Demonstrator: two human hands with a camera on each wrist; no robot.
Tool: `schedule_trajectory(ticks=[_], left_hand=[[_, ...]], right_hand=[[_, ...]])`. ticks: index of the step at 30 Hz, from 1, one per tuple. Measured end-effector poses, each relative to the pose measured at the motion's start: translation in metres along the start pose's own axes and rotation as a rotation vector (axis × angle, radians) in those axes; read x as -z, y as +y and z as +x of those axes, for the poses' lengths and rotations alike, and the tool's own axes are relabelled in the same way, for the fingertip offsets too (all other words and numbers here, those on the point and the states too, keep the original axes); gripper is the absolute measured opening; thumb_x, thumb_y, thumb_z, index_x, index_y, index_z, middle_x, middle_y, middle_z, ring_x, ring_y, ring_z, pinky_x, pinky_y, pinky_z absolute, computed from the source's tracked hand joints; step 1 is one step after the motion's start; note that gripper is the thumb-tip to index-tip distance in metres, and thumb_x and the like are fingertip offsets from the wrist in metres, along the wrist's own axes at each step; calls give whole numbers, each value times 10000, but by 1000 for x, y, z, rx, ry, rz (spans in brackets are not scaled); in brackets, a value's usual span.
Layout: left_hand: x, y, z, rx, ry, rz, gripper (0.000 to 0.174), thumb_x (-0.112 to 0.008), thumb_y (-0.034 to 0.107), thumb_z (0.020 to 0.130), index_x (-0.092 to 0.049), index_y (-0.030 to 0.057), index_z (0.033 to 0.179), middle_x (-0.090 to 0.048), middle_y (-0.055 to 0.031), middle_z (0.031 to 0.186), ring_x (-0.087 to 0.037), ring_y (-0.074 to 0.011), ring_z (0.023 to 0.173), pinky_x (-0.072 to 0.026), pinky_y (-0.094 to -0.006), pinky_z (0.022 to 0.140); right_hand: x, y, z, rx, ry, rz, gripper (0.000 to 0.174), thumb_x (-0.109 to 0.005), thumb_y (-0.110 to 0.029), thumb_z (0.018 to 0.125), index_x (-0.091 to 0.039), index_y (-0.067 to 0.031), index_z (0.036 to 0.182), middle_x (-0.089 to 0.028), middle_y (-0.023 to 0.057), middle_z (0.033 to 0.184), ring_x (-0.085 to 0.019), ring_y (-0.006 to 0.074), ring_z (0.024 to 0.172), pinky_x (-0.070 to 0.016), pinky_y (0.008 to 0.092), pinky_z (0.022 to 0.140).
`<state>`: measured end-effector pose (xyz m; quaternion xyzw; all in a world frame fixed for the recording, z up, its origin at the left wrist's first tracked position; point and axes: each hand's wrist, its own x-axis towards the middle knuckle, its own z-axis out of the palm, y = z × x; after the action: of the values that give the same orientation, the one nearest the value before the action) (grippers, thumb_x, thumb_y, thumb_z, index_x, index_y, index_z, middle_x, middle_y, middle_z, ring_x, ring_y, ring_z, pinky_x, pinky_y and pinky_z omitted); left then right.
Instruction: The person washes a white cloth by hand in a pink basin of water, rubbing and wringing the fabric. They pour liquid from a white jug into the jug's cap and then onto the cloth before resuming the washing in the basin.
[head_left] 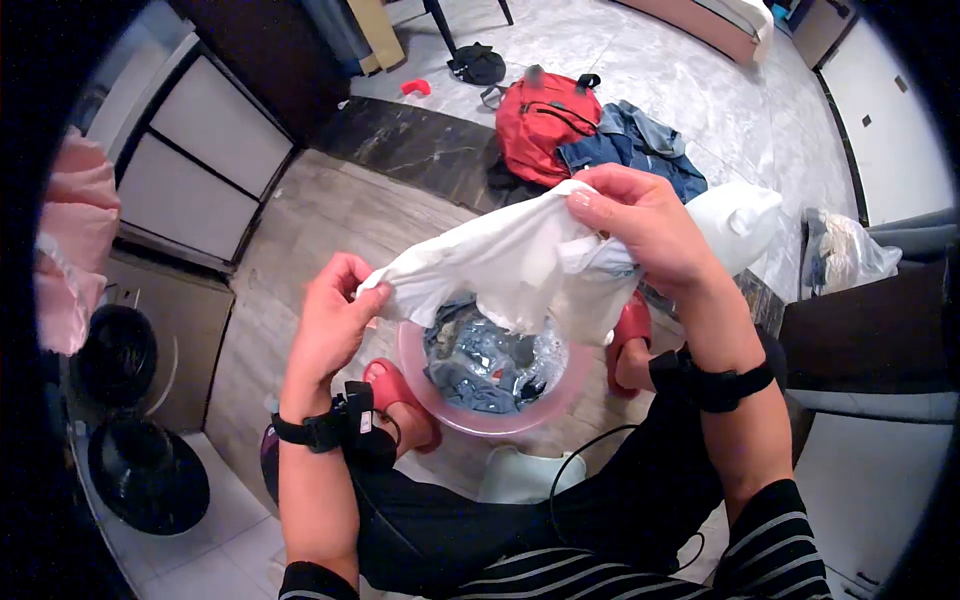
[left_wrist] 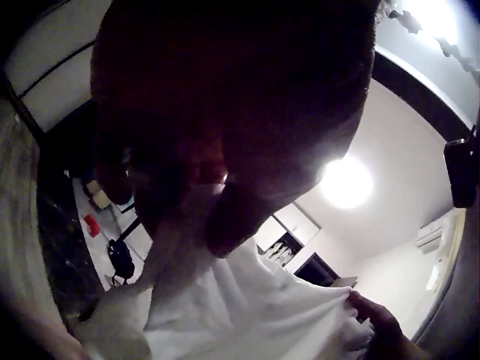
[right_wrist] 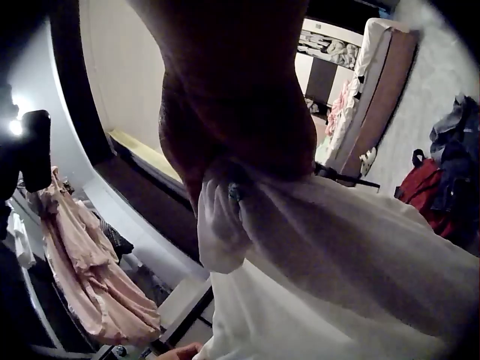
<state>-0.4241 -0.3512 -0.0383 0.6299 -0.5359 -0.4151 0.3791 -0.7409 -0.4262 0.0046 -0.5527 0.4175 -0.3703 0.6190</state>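
- Left hand [head_left: 335, 315]: the thumb and the bent fingers are pinching one edge of the white cloth [head_left: 475, 262].
- Right hand [head_left: 645, 220]: its thumb and fingers are pinching the same one cloth at another edge, higher in the head view.
- The white cloth is in the air between the two hands, stretched along its top, with folds hanging down above the basin.
- Under it stands one pink basin [head_left: 492, 428], with water, some foam and blue-grey wet clothes [head_left: 480, 385]; how many pieces, I cannot tell.
- Two red slippers [head_left: 384, 380] are on two feet, one at each side of the basin.
- Two black straps [head_left: 318, 430], one around each wrist.
- Farther on the floor: one red backpack [head_left: 545, 130], touching blue denim clothing [head_left: 640, 150], and one black cap [head_left: 477, 63].
- At the left side, pink fabric [head_left: 78, 240] is hanging.
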Motion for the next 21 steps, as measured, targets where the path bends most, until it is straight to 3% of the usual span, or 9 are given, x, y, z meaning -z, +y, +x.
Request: schedule_trajectory(ticks=[2, 6, 9, 12, 13, 14, 16, 18, 21], left_hand=[[3, -3, 1, 0, 1, 52, 153, -640, 43, 816, -492, 58, 850, -556, 10, 769, -513, -55, 674, -423, -215, 544], [3, -4, 1, 14, 66, -159, 138, -602, 44, 847, -468, 78, 840, -547, 12, 784, -518, -66, 699, -439, -232, 599], [4, 5, -3, 78, 147, -314, 104, -554, 125, 916, -460, 109, 874, -564, 12, 842, -562, -100, 777, -498, -290, 696], [-5, 3, -4, 18, 154, -787, 111, -549, 151, 931, -458, 99, 967, -587, -18, 909, -598, -133, 853, -534, -307, 749], [-6, -2, -4, -30, 96, -897, 117, -502, 157, 954, -458, 103, 1048, -600, -55, 1021, -609, -188, 948, -530, -381, 837], [-6, -2, -3, -35, 69, -954, 125, -484, 154, 960, -460, 98, 1069, -600, -69, 1050, -605, -200, 974, -521, -393, 857], [-13, 3, -4, -42, 14, -1070, 152, -448, 147, 973, -465, 87, 1111, -600, -96, 1106, -597, -226, 1025, -503, -416, 897], [-17, 1, -4, -36, 22, -1161, 230, -400, 173, 989, -473, 44, 1164, -588, -130, 1151, -582, -263, 1075, -483, -421, 926], [-22, 4, -6, 44, -4, -1289, 313, -396, 236, 993, -480, 10, 1193, -576, -151, 1182, -577, -279, 1083, -459, -424, 955]], right_hand=[[3, -3, -1, -27, 3, -57, 260, -699, -208, 823, -669, -21, 1000, -652, 9, 880, -583, 76, 787, -474, 229, 713], [7, -5, -9, -69, -82, -66, 248, -729, -212, 792, -680, -32, 957, -648, -15, 832, -580, 68, 737, -474, 216, 670], [10, -10, -15, -107, -363, -189, 183, -727, -181, 794, -694, -53, 921, -644, -26, 815, -565, 54, 741, -459, 216, 662], [-6, 8, -23, 33, -684, -331, 185, -721, -181, 798, -691, -61, 936, -642, -18, 834, -560, 66, 776, -453, 239, 674], [-14, 11, -26, 62, -735, -331, 193, -718, -188, 799, -686, -62, 942, -643, -2, 854, -567, 86, 796, -455, 254, 685], [-23, 14, -29, 87, -785, -329, 200, -715, -194, 800, -682, -64, 948, -643, 14, 874, -573, 106, 817, -457, 270, 697], [-38, 29, -31, 168, -882, -363, 214, -691, -191, 804, -666, -62, 973, -641, 87, 919, -610, 225, 872, -473, 322, 760], [-51, 46, -31, 251, -931, -352, 228, -689, -185, 796, -659, -65, 988, -634, 112, 954, -611, 270, 919, -474, 342, 806], [-70, 54, -41, 189, -911, -384, 278, -687, -210, 790, -644, -73, 1028, -627, 129, 980, -604, 295, 962, -470, 356, 840]])
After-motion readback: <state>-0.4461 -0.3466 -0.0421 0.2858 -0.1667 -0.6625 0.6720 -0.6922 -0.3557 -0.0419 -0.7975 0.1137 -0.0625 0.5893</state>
